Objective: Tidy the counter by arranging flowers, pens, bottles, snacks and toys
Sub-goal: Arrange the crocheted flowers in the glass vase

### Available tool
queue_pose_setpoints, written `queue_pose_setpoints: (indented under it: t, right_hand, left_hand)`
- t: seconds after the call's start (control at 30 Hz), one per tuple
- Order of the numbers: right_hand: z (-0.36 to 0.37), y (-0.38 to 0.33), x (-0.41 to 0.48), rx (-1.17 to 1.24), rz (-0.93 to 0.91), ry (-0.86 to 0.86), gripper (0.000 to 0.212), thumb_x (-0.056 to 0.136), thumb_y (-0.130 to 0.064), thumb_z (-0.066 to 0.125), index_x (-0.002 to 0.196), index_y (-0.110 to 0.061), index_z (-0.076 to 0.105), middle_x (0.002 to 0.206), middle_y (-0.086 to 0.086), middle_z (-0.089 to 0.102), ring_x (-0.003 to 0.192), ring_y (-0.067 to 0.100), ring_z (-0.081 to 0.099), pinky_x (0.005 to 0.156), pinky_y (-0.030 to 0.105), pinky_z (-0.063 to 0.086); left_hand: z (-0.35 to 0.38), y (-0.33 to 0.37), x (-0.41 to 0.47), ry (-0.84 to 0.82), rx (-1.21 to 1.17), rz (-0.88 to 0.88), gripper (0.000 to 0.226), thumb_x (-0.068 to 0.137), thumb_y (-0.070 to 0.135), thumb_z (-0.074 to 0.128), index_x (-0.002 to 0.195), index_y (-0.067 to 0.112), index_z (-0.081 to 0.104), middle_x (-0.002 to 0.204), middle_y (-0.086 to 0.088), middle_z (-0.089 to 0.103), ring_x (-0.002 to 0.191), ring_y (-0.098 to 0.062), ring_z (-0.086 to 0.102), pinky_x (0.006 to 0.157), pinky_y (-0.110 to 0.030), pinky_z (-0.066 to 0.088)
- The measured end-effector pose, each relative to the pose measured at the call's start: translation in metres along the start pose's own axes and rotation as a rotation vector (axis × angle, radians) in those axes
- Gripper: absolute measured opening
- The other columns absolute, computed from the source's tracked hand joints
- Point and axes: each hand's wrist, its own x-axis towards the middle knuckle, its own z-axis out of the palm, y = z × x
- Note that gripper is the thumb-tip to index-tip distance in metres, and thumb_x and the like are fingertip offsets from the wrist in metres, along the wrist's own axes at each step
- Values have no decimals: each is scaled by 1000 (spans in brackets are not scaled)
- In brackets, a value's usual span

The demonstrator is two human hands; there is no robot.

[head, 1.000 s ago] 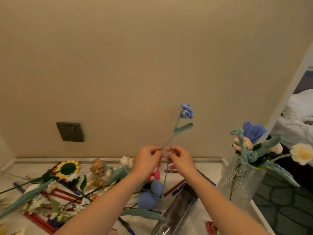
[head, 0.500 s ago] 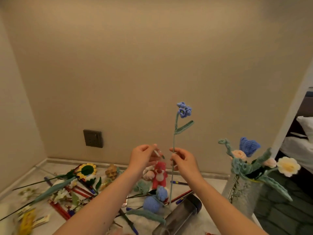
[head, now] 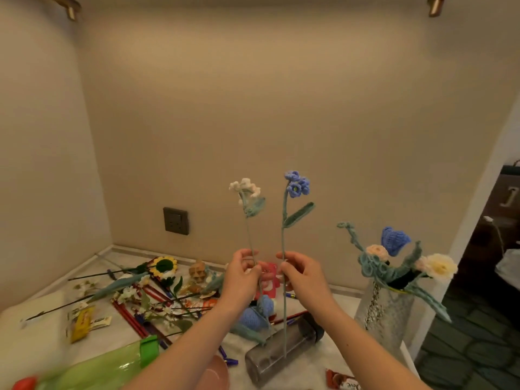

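Right hand [head: 302, 273] pinches the long-stemmed blue crocheted flower [head: 297, 183] upright above the cluttered table [head: 309, 364]; left hand [head: 241, 273] pinches a shorter white crocheted flower [head: 245, 190]. Judged best: keep the stems apart, lower them stem-first into the speckled glass vase [head: 384, 311] at right.

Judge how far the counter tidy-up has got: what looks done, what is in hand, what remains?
Done: several crochet flowers stand in the vase. In hand: the left hand pinches a white flower, the right hand a blue flower. Left: the sunflower, red pens, dark bottle, snack bar and red toy lie scattered.
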Motion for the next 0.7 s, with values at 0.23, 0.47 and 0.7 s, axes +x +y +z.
queue_pose_setpoints:
  t: [0.23, 0.47, 0.7]
  right_hand:
    - [-34, -12, -33, -38, -129, 39, 27, 93, -7, 55, 98, -31, 66, 73, -8, 66, 65, 2, 61, 61, 23, 51]
    - [-75, -20, -61, -85, -159, 121, 30, 94, -5, 54, 99, -32, 65, 76, 0, 65, 62, 5, 60, 60, 22, 50]
    - [-117, -26, -78, -179, -140, 239, 26, 93, -5, 56, 100, -27, 66, 76, 1, 67, 66, 13, 61, 64, 31, 52]
  left_hand:
    - [31, 4, -29, 85, -46, 183, 2, 102, 20, 41, 100, 20, 43, 68, 1, 50, 50, -11, 49, 47, -29, 45]
    - [73, 13, -61, 85, -131, 337, 30, 105, 25, 28, 94, 13, 53, 60, -2, 33, 47, -11, 30, 45, -28, 26]
    - [117, 23, -85, -179, -154, 363, 16, 102, 17, 41, 102, 11, 57, 65, -4, 59, 48, -17, 54, 45, -29, 49]
